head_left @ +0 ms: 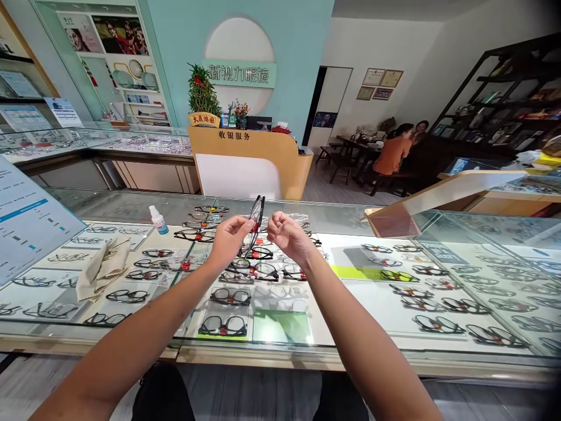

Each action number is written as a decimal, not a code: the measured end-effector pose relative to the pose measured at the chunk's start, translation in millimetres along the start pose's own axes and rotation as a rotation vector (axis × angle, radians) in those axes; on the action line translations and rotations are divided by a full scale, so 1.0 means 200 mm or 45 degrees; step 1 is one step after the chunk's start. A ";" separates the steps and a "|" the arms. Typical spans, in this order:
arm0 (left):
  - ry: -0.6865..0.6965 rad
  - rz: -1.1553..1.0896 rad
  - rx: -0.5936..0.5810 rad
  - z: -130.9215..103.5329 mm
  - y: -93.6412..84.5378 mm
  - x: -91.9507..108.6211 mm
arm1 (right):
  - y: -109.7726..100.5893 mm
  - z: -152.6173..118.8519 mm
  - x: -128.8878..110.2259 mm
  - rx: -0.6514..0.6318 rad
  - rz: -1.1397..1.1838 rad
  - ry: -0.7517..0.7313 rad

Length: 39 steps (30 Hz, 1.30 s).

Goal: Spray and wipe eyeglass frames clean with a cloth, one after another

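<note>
A pair of dark-framed eyeglasses [259, 211] is held up on edge over the glass counter, pinched between the thumb and fingers of my left hand [230, 238]. A red tag shows on the frame near my thumb. My right hand [288, 235] is just to the right of the eyeglasses, its fingers curled in; whether anything is between them I cannot make out. Below both hands, several pairs of glasses [227, 295] with red tags sit on or in the counter. Reflections on the glass blur which ones lie on top.
A white spray bottle [158, 221] and a crumpled beige cloth [103, 270] lie to the left on the glass display counter [280, 354]. A printed sheet [33, 216] stands at far left. A slanted wooden board [438, 196] rises at right. Beyond are a cashier desk [249, 149] and two people.
</note>
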<state>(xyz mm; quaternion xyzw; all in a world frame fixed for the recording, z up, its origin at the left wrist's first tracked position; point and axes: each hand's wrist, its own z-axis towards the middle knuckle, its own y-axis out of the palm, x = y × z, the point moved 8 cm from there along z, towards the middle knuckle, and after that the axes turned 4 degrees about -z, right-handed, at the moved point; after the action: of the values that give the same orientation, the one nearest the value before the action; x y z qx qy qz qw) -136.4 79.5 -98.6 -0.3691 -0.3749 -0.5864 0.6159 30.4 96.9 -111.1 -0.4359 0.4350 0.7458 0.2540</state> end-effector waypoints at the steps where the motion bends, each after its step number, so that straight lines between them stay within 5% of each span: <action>1: 0.003 0.005 0.011 -0.01 0.00 0.01 | 0.00 0.00 0.00 0.005 -0.012 -0.003; 20: 0.023 0.048 0.014 -0.05 0.03 -0.01 | 0.05 -0.01 0.01 0.087 -0.247 0.009; 39: 0.117 0.201 0.004 -0.04 0.01 0.01 | -0.04 -0.01 -0.04 0.344 -0.475 -0.257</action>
<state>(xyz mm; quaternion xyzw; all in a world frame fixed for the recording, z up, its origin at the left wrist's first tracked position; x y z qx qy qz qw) -133.5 70.9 -100.7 -0.3693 -0.3169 -0.5516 0.6774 41.4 100.1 -108.5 -0.3942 0.4152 0.6610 0.4851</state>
